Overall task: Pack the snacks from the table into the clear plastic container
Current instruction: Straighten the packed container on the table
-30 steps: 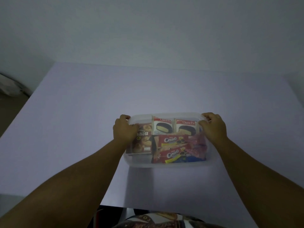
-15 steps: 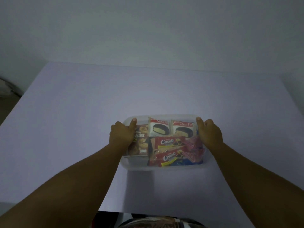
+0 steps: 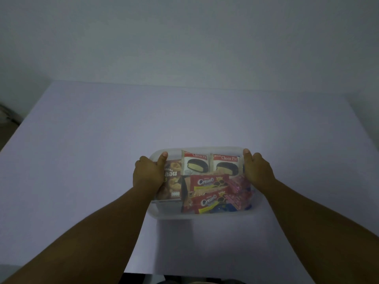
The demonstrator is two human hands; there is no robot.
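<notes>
- my left hand [image 3: 148, 174] and right hand [image 3: 258, 171] clasp the short ends of the clear container [image 3: 205, 216], thumbs hooked over the rim so it can't slip.
- it sits on the surface [image 3: 102, 140], near my edge.
- inside, two choco pies [image 3: 195, 163] stand along the far wall, with cookie packs [image 3: 209, 181] in front, so everything fits.
- no loose snacks are visible; packing looks done.

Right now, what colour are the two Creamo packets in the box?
Mostly red, with white lettering and yellow trim: the Creamo packets show best in the head view.
</notes>
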